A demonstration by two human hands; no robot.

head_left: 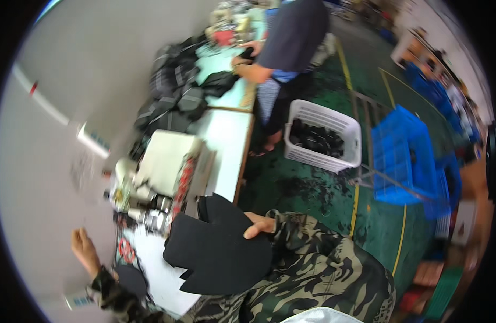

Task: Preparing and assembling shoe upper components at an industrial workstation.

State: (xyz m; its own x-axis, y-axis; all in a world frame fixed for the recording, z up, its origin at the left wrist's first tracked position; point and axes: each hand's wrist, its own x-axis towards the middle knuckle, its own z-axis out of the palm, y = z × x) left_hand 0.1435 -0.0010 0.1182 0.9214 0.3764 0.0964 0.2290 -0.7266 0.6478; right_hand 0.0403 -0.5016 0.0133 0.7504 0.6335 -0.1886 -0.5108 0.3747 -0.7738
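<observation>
My right hand (260, 225) is closed on the edge of some flat black cut fabric pieces (221, 250), thumb on top. They overlap in front of my body and have notched, pointed edges. Off to the left, my left hand (84, 250) is raised beside the wall, fingers loosely bent and a little apart, with nothing visible in it. Between my arms stands a sewing machine (167, 161) with a pale body, on a white table (151, 264). A dark round piece (132, 281) lies by my left forearm.
Ahead, a person (291, 43) handles black fabric at the adjoining table, where a dark fabric heap (172, 91) lies against the wall. On the green floor to the right stand a white basket (324, 159) of black pieces and blue crates (401, 156). Dark scraps litter the floor.
</observation>
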